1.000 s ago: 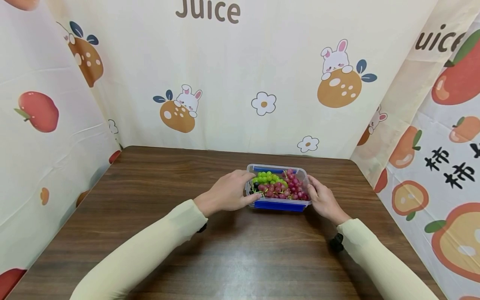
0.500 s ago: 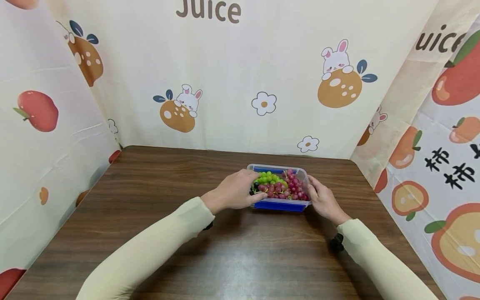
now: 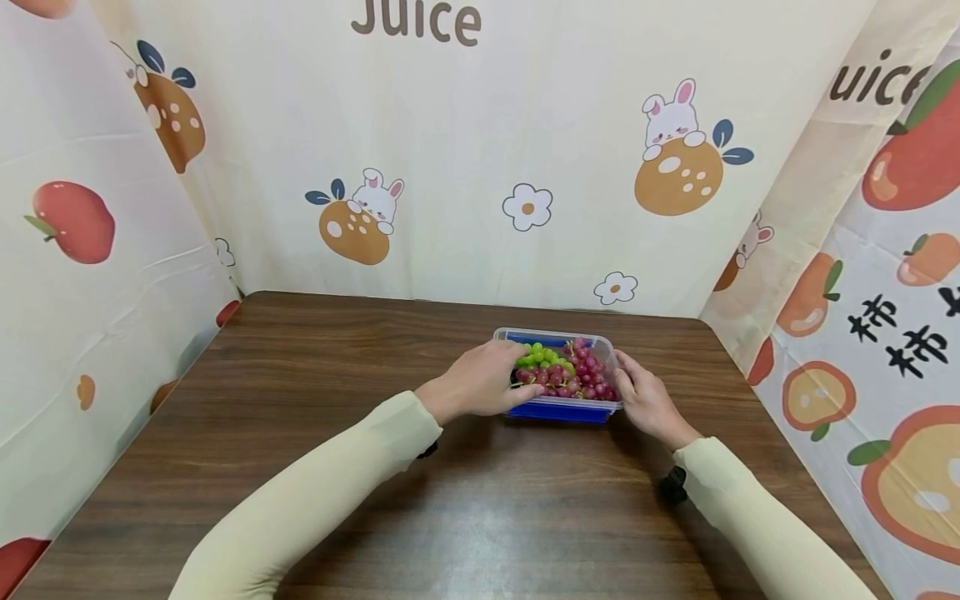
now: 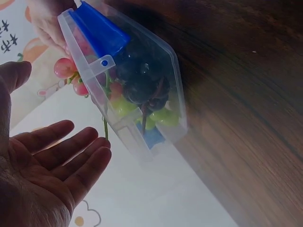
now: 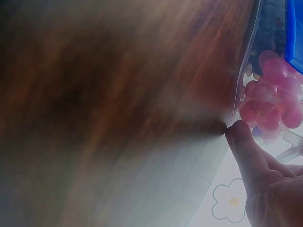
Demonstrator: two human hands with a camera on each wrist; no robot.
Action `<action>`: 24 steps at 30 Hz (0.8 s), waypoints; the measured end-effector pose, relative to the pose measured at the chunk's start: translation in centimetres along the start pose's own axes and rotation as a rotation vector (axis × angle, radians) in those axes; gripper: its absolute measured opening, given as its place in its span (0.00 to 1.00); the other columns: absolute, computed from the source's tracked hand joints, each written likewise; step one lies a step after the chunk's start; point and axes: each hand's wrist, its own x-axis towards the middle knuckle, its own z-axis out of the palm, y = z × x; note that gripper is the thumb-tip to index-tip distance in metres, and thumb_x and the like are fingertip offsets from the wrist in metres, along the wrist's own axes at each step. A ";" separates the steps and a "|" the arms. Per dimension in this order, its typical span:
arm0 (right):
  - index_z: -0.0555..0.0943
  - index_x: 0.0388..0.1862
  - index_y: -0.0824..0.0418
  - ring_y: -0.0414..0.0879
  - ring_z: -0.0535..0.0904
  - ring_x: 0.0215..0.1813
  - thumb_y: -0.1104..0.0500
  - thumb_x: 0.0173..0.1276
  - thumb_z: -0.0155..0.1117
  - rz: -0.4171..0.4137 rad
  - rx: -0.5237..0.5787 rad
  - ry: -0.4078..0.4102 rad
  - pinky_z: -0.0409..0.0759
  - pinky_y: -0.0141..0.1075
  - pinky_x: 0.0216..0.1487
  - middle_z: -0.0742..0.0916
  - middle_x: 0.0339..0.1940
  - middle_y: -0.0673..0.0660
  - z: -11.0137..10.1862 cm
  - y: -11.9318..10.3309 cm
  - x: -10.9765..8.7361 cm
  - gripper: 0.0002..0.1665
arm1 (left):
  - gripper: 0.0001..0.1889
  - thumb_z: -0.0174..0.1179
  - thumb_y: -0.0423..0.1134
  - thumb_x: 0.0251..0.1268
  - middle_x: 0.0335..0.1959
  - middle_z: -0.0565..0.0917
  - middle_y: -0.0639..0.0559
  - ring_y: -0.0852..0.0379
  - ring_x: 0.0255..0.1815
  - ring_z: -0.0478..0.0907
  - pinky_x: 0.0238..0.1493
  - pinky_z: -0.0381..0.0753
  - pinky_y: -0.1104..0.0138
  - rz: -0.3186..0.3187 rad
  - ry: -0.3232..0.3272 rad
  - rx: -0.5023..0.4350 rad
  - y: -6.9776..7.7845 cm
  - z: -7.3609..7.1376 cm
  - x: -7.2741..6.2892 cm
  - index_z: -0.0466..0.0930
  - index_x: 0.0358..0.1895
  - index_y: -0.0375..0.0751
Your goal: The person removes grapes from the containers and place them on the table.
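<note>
L hand (image 3: 477, 380): fingers loose, empty | R hand (image 3: 651, 405): touching clear rect. plastic box w/ blue clips (image 3: 561, 410), can't tell if I'm gripping | prob. light, stiff; hold ends

The box (image 3: 566, 401) sits on the table (image 3: 315, 358), right of centre toward the back edge, with grapes (image 3: 555, 375) in it. The left hand (image 3: 480, 379) is at its left end, the right hand (image 3: 651, 406) against its right; behind the table hangs a curtain (image 3: 450, 125).

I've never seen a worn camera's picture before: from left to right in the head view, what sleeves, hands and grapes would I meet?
Left sleeve, left hand, green grapes, rightmost magenta grapes, right hand, right sleeve.
</note>
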 end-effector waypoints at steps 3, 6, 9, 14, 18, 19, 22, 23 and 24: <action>0.59 0.80 0.70 0.64 0.78 0.62 0.55 0.87 0.39 -0.006 -0.003 0.002 0.75 0.59 0.61 0.76 0.68 0.75 0.0 0.0 0.0 0.31 | 0.37 0.58 0.62 0.72 0.67 0.78 0.43 0.49 0.67 0.76 0.67 0.75 0.56 -0.004 -0.018 0.006 0.2 0.1 0.3 0.73 0.70 0.36; 0.59 0.80 0.70 0.65 0.77 0.63 0.55 0.87 0.39 -0.011 -0.005 0.003 0.74 0.61 0.62 0.75 0.69 0.75 0.0 0.0 0.1 0.31 | 0.37 0.58 0.62 0.72 0.68 0.78 0.43 0.48 0.68 0.75 0.67 0.75 0.55 -0.011 -0.035 0.019 0.4 0.2 0.7 0.73 0.71 0.36; 0.59 0.80 0.70 0.65 0.78 0.63 0.56 0.87 0.40 -0.014 -0.008 0.002 0.74 0.61 0.61 0.76 0.69 0.75 0.0 0.1 0.1 0.31 | 0.36 0.58 0.61 0.73 0.68 0.78 0.43 0.48 0.68 0.75 0.67 0.75 0.55 -0.015 -0.041 0.027 0.5 0.3 0.9 0.73 0.70 0.36; 0.59 0.80 0.70 0.64 0.79 0.61 0.55 0.87 0.40 -0.008 -0.011 0.004 0.76 0.58 0.59 0.77 0.68 0.75 0.0 0.0 0.2 0.31 | 0.34 0.58 0.60 0.73 0.66 0.79 0.43 0.48 0.66 0.76 0.65 0.76 0.56 -0.011 -0.039 0.044 0.7 0.4 1.2 0.74 0.70 0.36; 0.59 0.80 0.69 0.63 0.79 0.60 0.55 0.86 0.40 0.001 -0.005 0.006 0.77 0.57 0.57 0.77 0.67 0.75 -0.1 -0.1 0.1 0.30 | 0.34 0.58 0.60 0.73 0.65 0.80 0.44 0.49 0.64 0.78 0.65 0.77 0.57 0.003 -0.035 0.045 0.7 0.5 1.5 0.75 0.69 0.36; 0.59 0.80 0.69 0.63 0.79 0.60 0.55 0.86 0.40 0.001 -0.003 0.004 0.77 0.58 0.58 0.77 0.67 0.75 -0.1 -0.1 0.1 0.31 | 0.33 0.58 0.60 0.73 0.63 0.81 0.44 0.49 0.63 0.78 0.64 0.78 0.57 0.006 -0.034 0.044 0.8 0.5 1.5 0.75 0.68 0.36; 0.59 0.80 0.69 0.64 0.79 0.61 0.54 0.87 0.40 0.007 -0.002 -0.002 0.77 0.59 0.59 0.77 0.67 0.75 0.0 -0.1 0.1 0.31 | 0.32 0.58 0.60 0.73 0.59 0.83 0.46 0.52 0.57 0.80 0.59 0.81 0.59 0.013 -0.032 0.048 0.8 0.6 1.7 0.77 0.66 0.37; 0.59 0.80 0.69 0.64 0.79 0.61 0.54 0.87 0.40 0.009 -0.002 -0.004 0.77 0.59 0.59 0.77 0.67 0.75 0.0 -0.1 0.1 0.31 | 0.32 0.58 0.60 0.73 0.57 0.83 0.46 0.53 0.56 0.80 0.58 0.81 0.59 0.016 -0.032 0.051 0.8 0.7 1.8 0.77 0.65 0.37; 0.59 0.80 0.69 0.64 0.79 0.61 0.54 0.87 0.40 0.010 0.000 -0.004 0.76 0.59 0.60 0.77 0.67 0.75 0.0 -0.1 0.0 0.31 | 0.32 0.58 0.60 0.73 0.57 0.84 0.46 0.53 0.55 0.80 0.57 0.81 0.59 0.017 -0.034 0.053 0.8 0.7 1.9 0.77 0.65 0.37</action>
